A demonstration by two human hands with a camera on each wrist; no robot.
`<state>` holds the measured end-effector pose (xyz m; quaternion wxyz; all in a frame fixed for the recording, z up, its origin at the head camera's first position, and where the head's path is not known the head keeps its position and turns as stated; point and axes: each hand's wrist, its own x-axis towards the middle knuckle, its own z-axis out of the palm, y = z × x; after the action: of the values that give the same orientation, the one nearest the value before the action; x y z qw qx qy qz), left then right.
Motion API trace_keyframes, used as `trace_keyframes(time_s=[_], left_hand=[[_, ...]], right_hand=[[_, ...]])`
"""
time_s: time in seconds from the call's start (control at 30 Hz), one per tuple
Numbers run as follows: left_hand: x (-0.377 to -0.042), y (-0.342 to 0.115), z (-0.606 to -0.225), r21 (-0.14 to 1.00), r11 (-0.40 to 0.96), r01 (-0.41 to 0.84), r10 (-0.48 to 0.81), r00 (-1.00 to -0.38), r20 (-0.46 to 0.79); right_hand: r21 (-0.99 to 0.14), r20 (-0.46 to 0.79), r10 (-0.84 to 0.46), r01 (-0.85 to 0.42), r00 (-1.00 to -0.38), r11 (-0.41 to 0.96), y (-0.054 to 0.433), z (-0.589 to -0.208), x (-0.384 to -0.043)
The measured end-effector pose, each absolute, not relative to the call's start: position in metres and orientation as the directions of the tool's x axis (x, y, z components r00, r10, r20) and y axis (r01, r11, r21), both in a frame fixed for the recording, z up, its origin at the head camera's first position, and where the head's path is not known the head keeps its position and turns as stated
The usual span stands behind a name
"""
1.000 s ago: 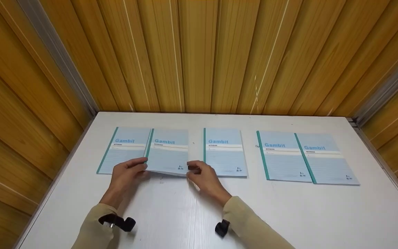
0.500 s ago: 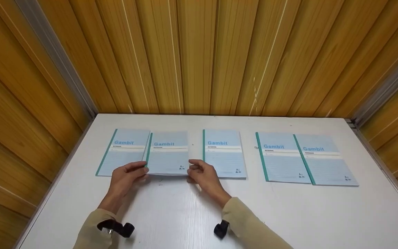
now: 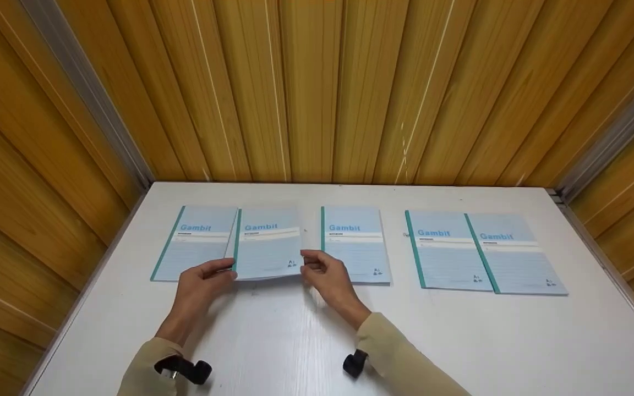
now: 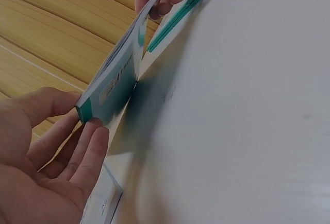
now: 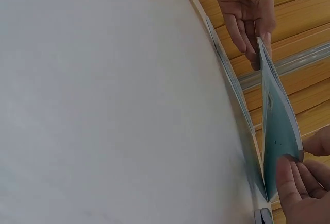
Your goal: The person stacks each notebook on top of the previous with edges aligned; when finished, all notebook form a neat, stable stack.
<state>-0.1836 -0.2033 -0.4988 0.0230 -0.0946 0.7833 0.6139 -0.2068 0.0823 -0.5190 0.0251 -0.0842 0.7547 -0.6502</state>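
A light blue notebook (image 3: 269, 242) with a green spine and "Gambit" on its cover is held by both hands. My left hand (image 3: 198, 289) pinches its near corner at the spine, thumb on one face and fingers on the other. The opposite near corner is pinched by my right hand (image 3: 331, 278). Both wrist views show the notebook (image 4: 116, 87) tilted, its near edge raised off the table and its far edge low at the tabletop. The cover bends slightly. To its left lies a matching notebook (image 3: 201, 242), partly behind my left hand.
Another matching notebook (image 3: 353, 242) lies just right of my right hand. Two more, a left one (image 3: 449, 253) and an overlapping right one (image 3: 515, 256), lie farther right. The white table (image 3: 273, 341) meets wood-patterned panels (image 3: 317, 93) at its back edge.
The held notebook has shifted slightly toward me, and its near right corner has risen with my right hand. Both hands keep their pinch. The other notebooks stay put.
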Motion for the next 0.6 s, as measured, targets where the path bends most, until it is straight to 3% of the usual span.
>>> trace_keyframes(time_s=[0.6], left_hand=[[-0.189,-0.167,-0.496,0.982,0.184,-0.048,-0.061,-0.997,-0.038]], right_hand=[[-0.970,0.146,-0.122,-0.167,-0.982,0.178,0.121,-0.504,-0.201]])
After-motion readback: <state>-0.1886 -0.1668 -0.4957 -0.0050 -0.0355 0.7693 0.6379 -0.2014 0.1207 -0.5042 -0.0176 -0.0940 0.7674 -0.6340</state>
